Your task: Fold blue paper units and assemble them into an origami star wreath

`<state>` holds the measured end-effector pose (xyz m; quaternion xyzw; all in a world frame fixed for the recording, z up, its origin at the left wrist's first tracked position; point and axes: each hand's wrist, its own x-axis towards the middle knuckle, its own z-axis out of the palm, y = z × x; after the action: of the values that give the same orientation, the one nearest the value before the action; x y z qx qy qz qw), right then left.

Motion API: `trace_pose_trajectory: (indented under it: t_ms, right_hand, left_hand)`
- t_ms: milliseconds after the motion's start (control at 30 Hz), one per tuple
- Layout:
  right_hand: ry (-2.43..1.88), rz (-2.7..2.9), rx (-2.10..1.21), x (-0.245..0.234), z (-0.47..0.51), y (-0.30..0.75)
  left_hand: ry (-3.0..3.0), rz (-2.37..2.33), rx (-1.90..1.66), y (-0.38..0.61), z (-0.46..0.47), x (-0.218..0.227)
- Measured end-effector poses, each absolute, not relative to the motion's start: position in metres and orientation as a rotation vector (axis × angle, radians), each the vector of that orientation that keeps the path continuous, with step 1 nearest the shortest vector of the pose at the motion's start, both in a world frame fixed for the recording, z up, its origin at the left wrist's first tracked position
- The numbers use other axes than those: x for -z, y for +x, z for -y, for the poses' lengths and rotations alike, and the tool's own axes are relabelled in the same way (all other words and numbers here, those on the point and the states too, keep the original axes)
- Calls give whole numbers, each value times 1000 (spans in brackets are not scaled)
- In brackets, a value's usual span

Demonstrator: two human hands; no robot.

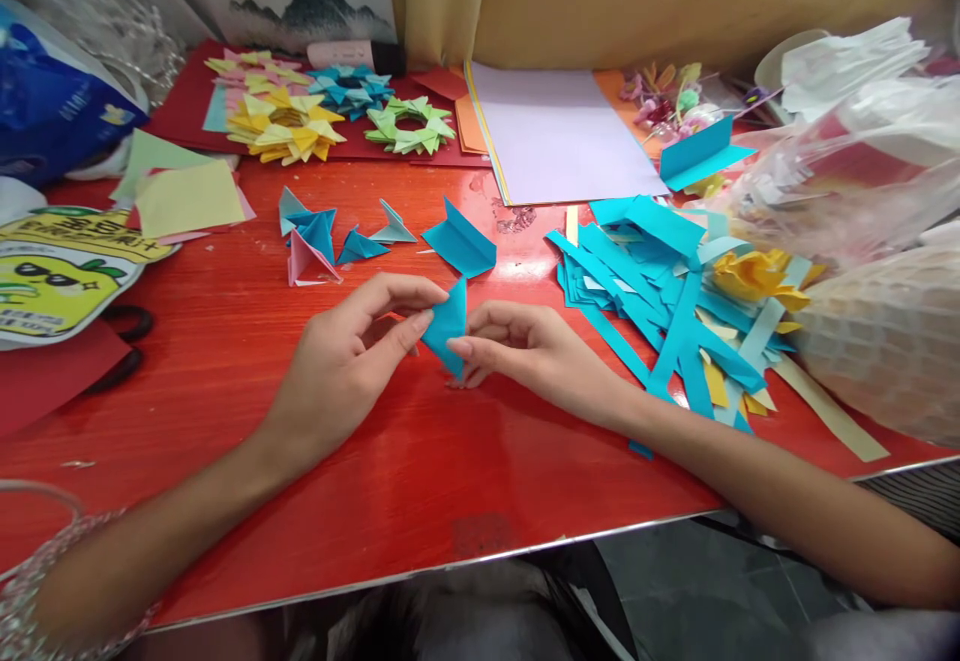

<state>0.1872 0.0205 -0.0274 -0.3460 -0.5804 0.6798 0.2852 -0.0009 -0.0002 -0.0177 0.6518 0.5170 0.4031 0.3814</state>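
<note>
A small folded blue paper piece stands on the red table between both hands. My left hand pinches its left side with thumb and forefinger. My right hand pinches its lower right edge, the other fingers curled on the table. Behind it lies another folded blue piece. Several folded blue and pink units sit to the left of that.
A heap of blue paper strips with yellow scraps lies at the right. Finished paper star rings, yellow, blue and green, sit at the back. White paper sheets, plastic bags and black scissors surround the work area.
</note>
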Motion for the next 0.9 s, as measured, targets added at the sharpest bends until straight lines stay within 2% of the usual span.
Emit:
trace_pose_trajectory:
  t_ms: [133,333,533,900]
  right_hand:
    - [-919,1557,-1713,26,-19,188]
    - [-926,1451,-1741,24,-21,186]
    - [-914,1541,-1696,27,-21,187]
    - [-960,1522,-1621,26,-20,187]
  left_hand:
    - [1820,-1326,-956,-2,2,19]
    - [1646,-1382,-941,-1,-2,20]
    - [1828,-1400,-897,0,-2,19]
    - [1438,-1316,-953,2,-1,17]
